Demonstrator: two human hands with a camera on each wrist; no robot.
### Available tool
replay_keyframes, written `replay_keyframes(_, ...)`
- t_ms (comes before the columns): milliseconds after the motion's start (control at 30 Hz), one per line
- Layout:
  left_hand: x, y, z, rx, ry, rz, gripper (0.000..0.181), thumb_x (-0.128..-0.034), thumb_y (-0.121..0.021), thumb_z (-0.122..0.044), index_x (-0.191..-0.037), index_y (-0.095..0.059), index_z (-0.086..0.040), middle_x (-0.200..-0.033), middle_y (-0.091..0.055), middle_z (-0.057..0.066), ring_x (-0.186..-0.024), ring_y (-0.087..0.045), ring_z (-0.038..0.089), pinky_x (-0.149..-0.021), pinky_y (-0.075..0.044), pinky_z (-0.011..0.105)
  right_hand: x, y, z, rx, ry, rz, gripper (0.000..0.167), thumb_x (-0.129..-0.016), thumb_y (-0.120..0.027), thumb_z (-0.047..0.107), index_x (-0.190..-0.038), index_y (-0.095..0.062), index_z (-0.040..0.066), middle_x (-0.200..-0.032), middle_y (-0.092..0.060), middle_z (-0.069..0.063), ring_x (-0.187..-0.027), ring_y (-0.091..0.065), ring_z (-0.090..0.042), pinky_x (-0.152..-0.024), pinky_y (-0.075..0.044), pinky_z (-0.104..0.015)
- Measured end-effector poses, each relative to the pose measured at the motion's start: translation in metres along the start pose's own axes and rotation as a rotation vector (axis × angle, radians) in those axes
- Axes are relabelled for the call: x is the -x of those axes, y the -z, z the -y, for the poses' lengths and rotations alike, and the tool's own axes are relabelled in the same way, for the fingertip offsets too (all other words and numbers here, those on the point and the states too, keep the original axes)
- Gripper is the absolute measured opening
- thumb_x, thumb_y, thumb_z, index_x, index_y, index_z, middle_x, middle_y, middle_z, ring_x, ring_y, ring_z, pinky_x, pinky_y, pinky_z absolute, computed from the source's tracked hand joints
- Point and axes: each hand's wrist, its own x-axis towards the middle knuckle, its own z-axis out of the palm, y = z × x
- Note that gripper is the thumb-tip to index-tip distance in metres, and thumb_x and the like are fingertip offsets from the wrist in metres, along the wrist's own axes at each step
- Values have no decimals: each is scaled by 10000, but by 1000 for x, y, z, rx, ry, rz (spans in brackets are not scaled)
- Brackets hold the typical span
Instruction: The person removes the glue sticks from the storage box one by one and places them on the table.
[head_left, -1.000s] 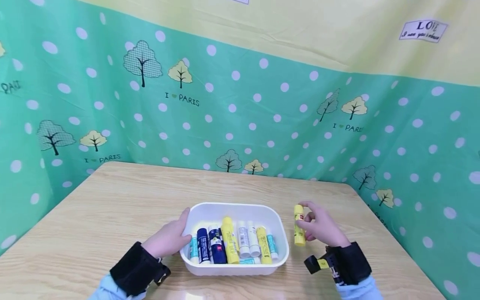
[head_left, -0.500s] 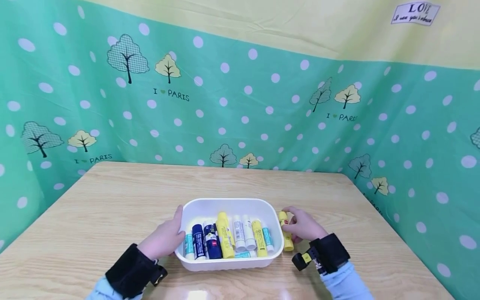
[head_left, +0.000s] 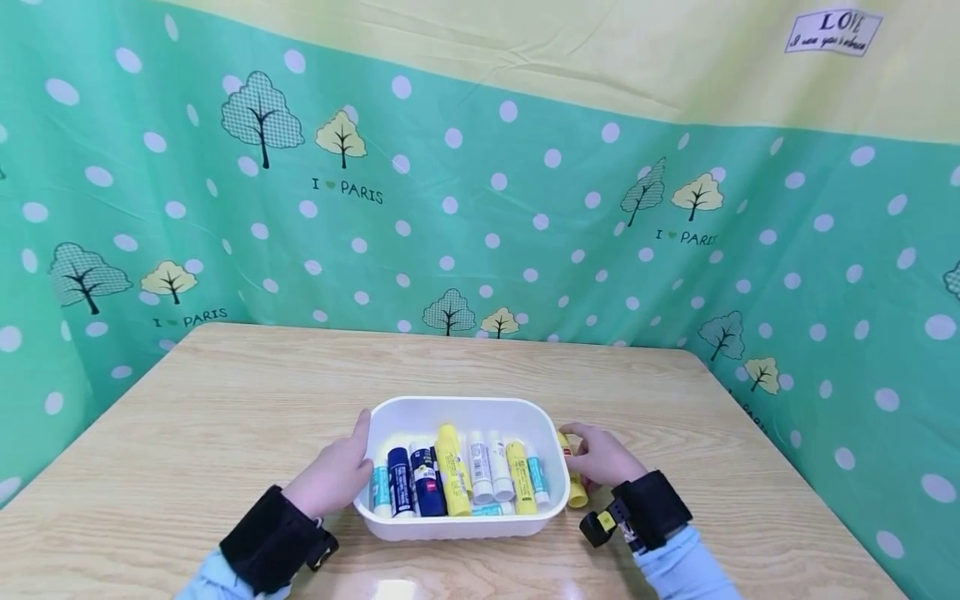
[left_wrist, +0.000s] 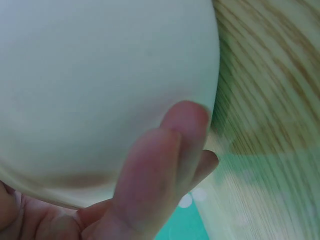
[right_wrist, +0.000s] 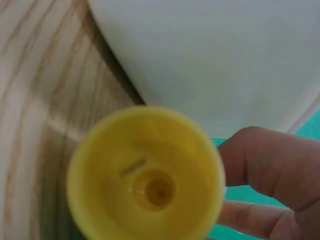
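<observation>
A white bin (head_left: pixel 457 528) holds several glue sticks, yellow, white, dark blue and teal, lying side by side. At its left end my left hand (head_left: pixel 330 477) grips the wall; in the left wrist view its fingers (left_wrist: pixel 147 175) press the bin's outer side (left_wrist: pixel 100 75). Just outside the right end, my right hand (head_left: pixel 606 457) holds a yellow glue stick (head_left: pixel 577 493) between thumb and fingers, partly hidden by the hand. The right wrist view shows the stick's hollow round end (right_wrist: pixel 115 200) close by the bin wall (right_wrist: pixel 210 60).
The wooden table (head_left: pixel 262 392) extends around the bin. Behind it and at both sides hangs a green and yellow curtain (head_left: pixel 420 258) with trees and dots. Each wrist wears a black band with a small camera.
My right hand has moved left with the yellow stick, from a gap away to right beside the bin's right end. My left hand keeps its grip on the bin.
</observation>
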Motion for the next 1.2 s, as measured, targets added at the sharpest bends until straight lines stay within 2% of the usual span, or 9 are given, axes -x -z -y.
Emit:
replay_keyframes(233, -1, 1, 0, -13, -3, -5, 654, -819, -407, -24, -1343, -30, 84, -1063, -495, 318, -436, -455, 151, -428, -392, 261, 0, -2, 1, 43, -22, -23, 505, -754, -613, 146, -1223, -443, 70, -642, -495, -75, -449, -497, -160, -419, -441, -262)
replay_keyframes(467, -2, 0, 2, -54, -27, -14, 658, -809, -412, -9, -1328, -26, 117, -1047, -510, 330, -605, -540, 174, -509, -418, 253, -1, -2, 1, 65, -35, -19, 536, -753, -616, 162, -1240, -417, 62, -667, -510, -75, -471, -505, -160, -432, -443, -257)
replay_keyframes(633, -3, -2, 3, -44, -12, -11, 660, -812, -401, -4, -1335, -11, 102, -977, -538, 306, -530, -505, 155, -465, -398, 249, 2, -3, 3, 87, -51, -25, 544, -755, -611, 163, -1247, -408, 53, -682, -520, -72, -489, -505, -159, -450, -443, -264)
replay_keyframes(867, -4, -2, 4, -82, -40, -29, 670, -799, -408, -3, -1324, -10, 123, -975, -544, 309, -600, -535, 166, -504, -402, 239, 2, -2, 4, 102, -62, -33, 552, -753, -606, 156, -1255, -396, 59, -700, -521, -73, -491, -507, -159, -444, -439, -256)
replay_keyframes(1200, -2, -2, 3, -74, -39, -26, 669, -800, -412, -3, -1324, -16, 123, -951, -553, 297, -592, -535, 165, -511, -413, 243, 4, -3, 5, 86, -85, -26, 547, -770, -591, 159, -1264, -377, 61, -735, -522, -78, -524, -512, -160, -453, -454, -243)
